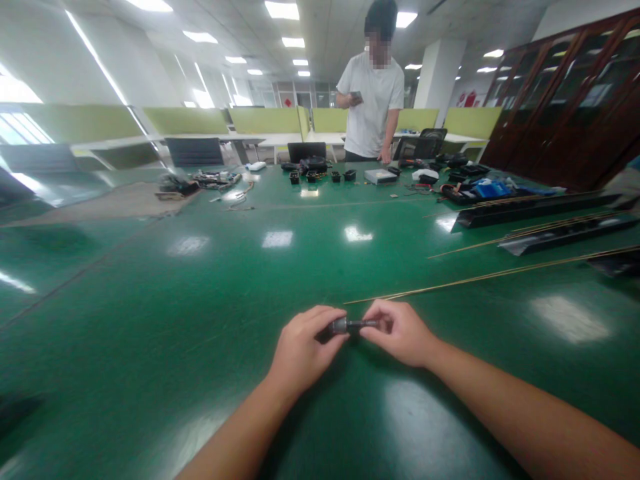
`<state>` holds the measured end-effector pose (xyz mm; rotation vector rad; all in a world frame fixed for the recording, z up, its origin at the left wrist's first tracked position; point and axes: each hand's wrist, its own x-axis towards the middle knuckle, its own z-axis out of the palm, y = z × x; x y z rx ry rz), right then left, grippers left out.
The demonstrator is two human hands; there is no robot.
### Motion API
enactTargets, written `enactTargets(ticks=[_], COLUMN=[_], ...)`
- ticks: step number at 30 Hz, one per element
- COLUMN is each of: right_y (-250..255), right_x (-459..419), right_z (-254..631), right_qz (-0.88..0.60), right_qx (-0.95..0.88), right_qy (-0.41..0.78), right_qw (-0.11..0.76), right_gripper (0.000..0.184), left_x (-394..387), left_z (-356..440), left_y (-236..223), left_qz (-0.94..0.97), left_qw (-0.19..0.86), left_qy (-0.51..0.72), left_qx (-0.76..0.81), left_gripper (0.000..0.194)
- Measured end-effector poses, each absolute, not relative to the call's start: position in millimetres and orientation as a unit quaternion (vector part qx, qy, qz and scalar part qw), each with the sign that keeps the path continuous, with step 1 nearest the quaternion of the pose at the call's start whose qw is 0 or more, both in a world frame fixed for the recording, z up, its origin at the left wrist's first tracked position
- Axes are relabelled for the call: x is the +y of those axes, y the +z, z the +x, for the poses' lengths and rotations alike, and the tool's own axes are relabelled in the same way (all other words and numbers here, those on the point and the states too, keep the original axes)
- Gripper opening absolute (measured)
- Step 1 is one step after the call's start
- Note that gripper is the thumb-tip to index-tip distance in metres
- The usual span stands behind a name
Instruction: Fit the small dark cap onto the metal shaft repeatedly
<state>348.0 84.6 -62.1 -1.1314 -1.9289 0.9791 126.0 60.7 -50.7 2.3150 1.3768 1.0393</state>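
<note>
Both hands meet over the green tabletop (225,300), holding a short dark cylindrical tool (340,325) roughly level. My left hand (303,347) wraps its thick black end, where a grey collar shows past the fingers. With thumb and fingertips, my right hand (403,333) pinches the narrow dark shaft (361,324) on the other side. The fingers cover much of the tool, so its exact kind cannot be made out.
Long thin rods (450,283) and black metal channels (535,210) lie to the right. Small black parts (336,176), a grey box (380,176), wires and a blue item (493,187) line the far side. A person in a white shirt (373,107) stands across the table, holding a phone.
</note>
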Motion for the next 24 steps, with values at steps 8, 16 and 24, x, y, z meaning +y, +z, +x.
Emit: enactTargets(ticks=[8,16,24], right_y=[-62.2,-58.0,-58.4], right_x=[85.2,85.0,84.7], right_z=[349.0,349.0,349.2], right_qz=[-0.445,-0.451,-0.453], right_qx=[-0.741,-0.743,-0.733], right_qy=[0.370,0.357,0.364], right_qw=[0.341,0.342,0.353], right_gripper=[0.013,0.012,0.013], left_x=[60.8,62.8,63.3], left_z=[124.0,119.4,119.5], left_y=[-50.9,-52.7,-50.9], left_qz=[0.795,0.791,0.785], left_qw=[0.117,0.117,0.113], left_qy=[0.360,0.359,0.372], left_qx=[0.473,0.481,0.483], left_gripper=[0.026,0.027,0.024])
